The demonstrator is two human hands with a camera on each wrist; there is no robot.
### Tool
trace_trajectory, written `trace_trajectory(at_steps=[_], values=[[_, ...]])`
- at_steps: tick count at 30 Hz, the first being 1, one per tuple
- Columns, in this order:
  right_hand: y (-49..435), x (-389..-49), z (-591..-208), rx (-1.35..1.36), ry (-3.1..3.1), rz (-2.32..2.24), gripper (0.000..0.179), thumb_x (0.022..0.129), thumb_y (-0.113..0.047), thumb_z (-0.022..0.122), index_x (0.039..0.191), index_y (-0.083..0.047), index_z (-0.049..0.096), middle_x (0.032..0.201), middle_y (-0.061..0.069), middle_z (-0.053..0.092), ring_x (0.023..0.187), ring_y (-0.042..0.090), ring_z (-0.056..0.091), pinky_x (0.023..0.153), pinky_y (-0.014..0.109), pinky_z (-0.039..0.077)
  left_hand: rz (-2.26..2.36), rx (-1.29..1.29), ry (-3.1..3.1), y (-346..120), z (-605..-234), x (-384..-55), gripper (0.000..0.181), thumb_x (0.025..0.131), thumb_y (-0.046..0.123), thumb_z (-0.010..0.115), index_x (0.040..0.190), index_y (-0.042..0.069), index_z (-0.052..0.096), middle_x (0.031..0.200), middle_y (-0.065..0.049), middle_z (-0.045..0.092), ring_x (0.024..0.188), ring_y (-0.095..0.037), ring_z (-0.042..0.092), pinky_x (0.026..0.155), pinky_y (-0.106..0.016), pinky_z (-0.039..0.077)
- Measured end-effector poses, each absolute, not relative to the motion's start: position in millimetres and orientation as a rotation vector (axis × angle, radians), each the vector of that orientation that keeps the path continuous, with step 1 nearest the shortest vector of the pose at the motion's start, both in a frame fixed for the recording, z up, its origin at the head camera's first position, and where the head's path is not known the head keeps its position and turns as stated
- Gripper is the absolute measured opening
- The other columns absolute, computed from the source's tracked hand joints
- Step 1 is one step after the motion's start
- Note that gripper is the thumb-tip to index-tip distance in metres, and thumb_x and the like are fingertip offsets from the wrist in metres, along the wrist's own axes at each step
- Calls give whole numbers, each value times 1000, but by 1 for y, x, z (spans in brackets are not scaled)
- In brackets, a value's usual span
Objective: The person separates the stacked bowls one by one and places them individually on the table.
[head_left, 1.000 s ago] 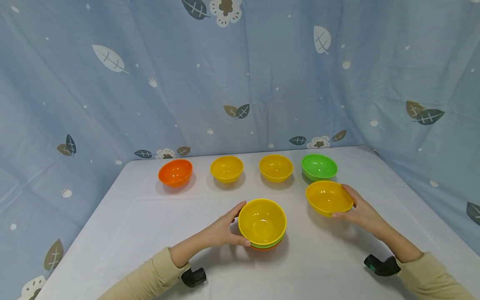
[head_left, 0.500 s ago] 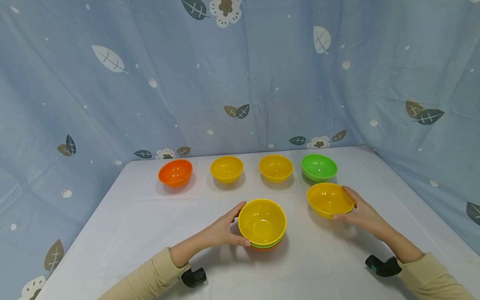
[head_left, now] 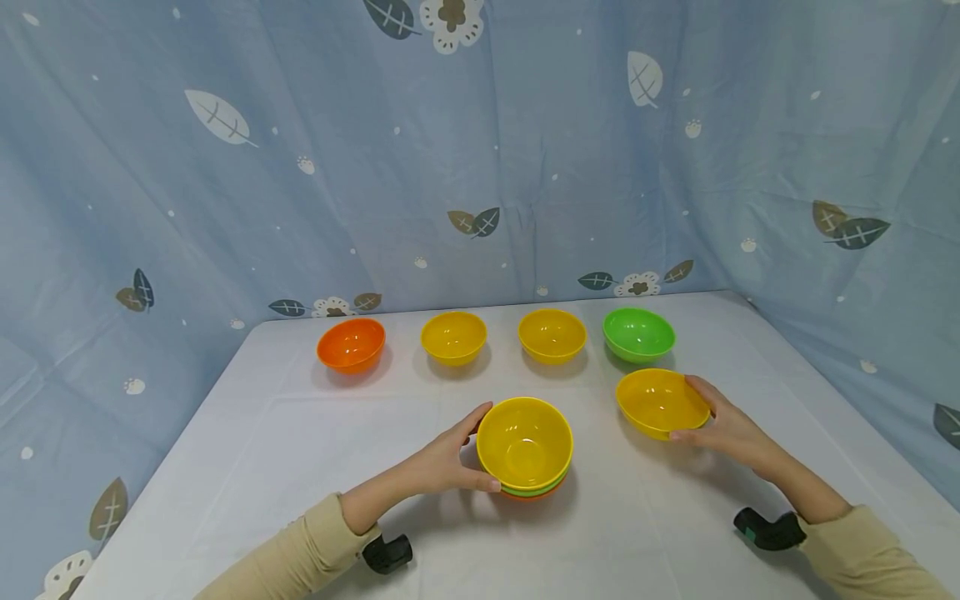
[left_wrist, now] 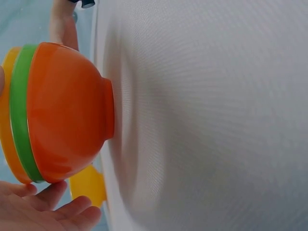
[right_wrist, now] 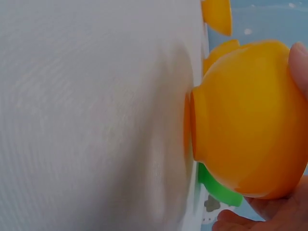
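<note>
Both hands occupied. Landmark: the bowl stack, on the bench, yellow on top, green under it, orange at the bottom, all upright.

Left hand at the left side of the stack, thumb and fingers parted wide, gripping it between them: thumb along the near side by the rim, fingers round the far-left side. Left wrist view: fingertips touch the stack near the rims, a couple of fingers stand loose. Whether the orange foot bears fully on the bench, cannot tell.

Right hand to the right of the stack and a bit farther back, pinching a single yellow bowl by its right side, thumb on the near side, fingers at the far side. Span about as wide as the grip needs; bowl roughly upright, apart from the stack. Its foot is very close to the bench; contact hard to tell.

Behind the stack, a row: orange bowl well to the left, second yellow bowl slightly left, third yellow bowl slightly right, green bowl farther right.
</note>
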State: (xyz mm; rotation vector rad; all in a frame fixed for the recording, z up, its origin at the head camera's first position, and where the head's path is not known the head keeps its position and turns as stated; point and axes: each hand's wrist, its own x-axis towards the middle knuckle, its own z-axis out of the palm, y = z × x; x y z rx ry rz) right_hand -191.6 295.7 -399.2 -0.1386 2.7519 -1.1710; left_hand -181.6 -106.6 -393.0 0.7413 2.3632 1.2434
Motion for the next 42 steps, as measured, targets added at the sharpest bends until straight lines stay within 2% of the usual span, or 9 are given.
trace_trajectory(at_steps=[9, 17, 35, 42], values=[[303, -192, -403, -150, 2698, -1160, 108, 74, -34, 73, 144, 5, 0, 145, 35, 5, 128, 54, 11, 93, 73, 15, 1244, 744, 2364, -106, -392, -181, 103, 72, 35, 77, 146, 4, 13, 147, -11, 29, 130, -28, 34, 106, -49, 29], [306, -192, -405, -166, 2697, -1113, 112, 73, -35, 73, 143, 6, -4, 144, 36, 5, 127, 56, 12, 93, 73, 18, 1249, 742, 2363, -106, -393, -181, 102, 72, 33, 77, 146, 4, 14, 147, -11, 30, 130, -28, 34, 106, -49, 29], [306, -192, -396, -230, 2705, -1074, 111, 73, -33, 74, 143, 4, -4, 144, 36, 7, 126, 56, 15, 91, 73, 21, 1262, 720, 2364, -106, -392, -180, 103, 71, 34, 78, 146, 5, 13, 147, -12, 27, 132, -29, 30, 106, -49, 28], [303, -191, -391, -238, 2712, -1105, 110, 72, -30, 75, 144, 4, -2, 143, 37, 6, 126, 57, 11, 90, 75, 17, 1271, 749, 2382, -106, -392, -179, 102, 71, 32, 78, 146, 6, 14, 148, -12, 25, 132, -29, 29, 105, -49, 29]])
